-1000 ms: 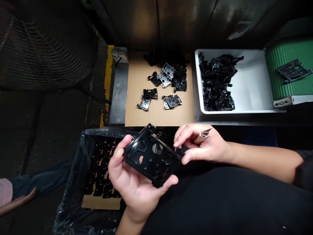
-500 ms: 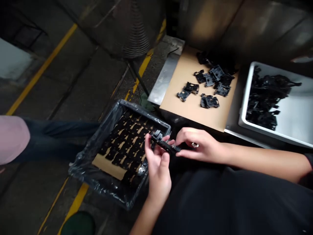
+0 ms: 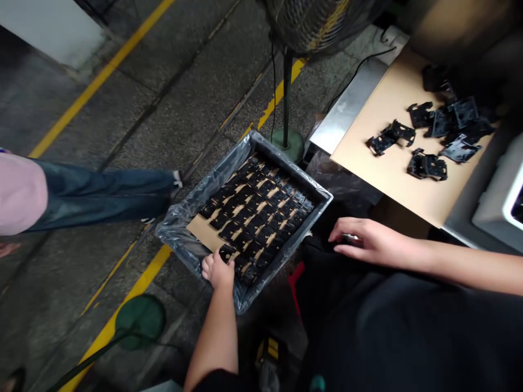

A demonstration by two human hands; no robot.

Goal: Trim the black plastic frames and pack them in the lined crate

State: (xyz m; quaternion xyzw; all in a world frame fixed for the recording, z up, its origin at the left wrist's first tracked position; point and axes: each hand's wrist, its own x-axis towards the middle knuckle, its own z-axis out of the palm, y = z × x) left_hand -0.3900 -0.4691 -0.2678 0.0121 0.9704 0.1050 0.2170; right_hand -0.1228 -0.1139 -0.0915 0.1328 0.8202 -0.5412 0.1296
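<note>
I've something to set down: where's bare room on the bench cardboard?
The bench cardboard is bare along its near edge, in front of the black parts, and at its left, between them and the metal strip. Far right is crowded with overlapping parts.

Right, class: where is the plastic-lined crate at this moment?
In the head view, the plastic-lined crate is near the middle, just below a green fan base and left of the cardboard sheet; the left hand reaches over its lower-left edge.
</note>
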